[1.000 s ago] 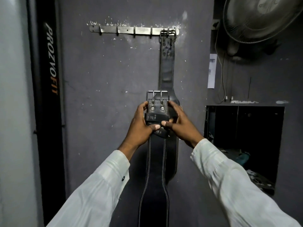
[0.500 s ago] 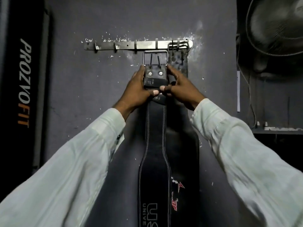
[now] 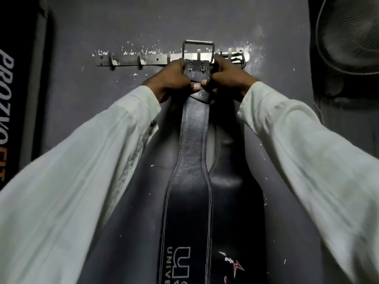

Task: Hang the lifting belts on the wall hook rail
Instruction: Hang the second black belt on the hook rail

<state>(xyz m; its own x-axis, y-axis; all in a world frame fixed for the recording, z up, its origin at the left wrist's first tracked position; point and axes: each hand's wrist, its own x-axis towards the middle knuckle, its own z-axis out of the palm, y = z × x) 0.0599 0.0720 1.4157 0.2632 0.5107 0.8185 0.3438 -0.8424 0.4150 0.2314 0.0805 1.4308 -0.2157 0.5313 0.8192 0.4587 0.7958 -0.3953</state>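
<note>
A black leather lifting belt (image 3: 190,191) with white stitching hangs down from my two hands. My left hand (image 3: 170,78) and my right hand (image 3: 229,77) grip its top end, just below the steel buckle (image 3: 198,48). The buckle frame stands around a hook on the metal hook rail (image 3: 153,59) on the grey wall. Behind it a second black belt (image 3: 235,191) hangs from the rail's rightmost hook (image 3: 238,56).
Two bare hooks (image 3: 141,60) remain on the rail's left part. A black padded column with lettering (image 3: 10,99) stands at the left. A wall fan (image 3: 348,37) is mounted at the upper right.
Both hands have lifted the belt's buckle from below the rail up to the rail, and the buckle frame now rises above it around a hook. The view has moved closer to the wall.
</note>
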